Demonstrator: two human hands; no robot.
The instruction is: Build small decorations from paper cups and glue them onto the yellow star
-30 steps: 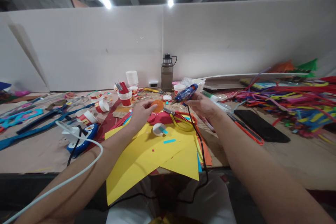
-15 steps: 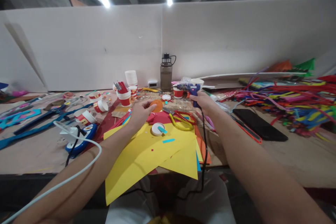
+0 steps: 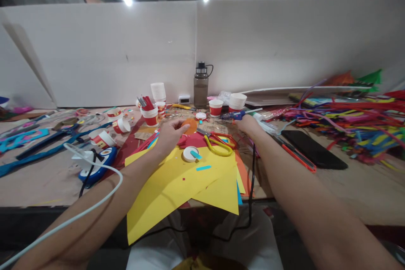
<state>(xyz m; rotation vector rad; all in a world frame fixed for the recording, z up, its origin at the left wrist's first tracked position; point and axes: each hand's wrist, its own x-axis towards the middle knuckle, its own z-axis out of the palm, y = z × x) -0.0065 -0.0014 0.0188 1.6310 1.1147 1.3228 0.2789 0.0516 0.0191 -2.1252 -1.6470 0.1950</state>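
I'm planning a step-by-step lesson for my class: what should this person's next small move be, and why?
Probably to loosen the right hand from the glue gun: it is low beside the paper cups, seemingly at the table, while the left hand holds the orange disc.

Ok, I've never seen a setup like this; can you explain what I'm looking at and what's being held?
There's no machine here: these are a person's bare hands. The single view comes from a camera worn on the head, looking forward and down.

The left hand pinches an orange disc. The right hand holds a blue glue gun; whether it touches the table is hard to tell.

Between the forearms lies yellow paper, with scissors and a white lid near its far side. Beyond them stands a bottle. Tipped cups lie to the left, a black phone to the right.
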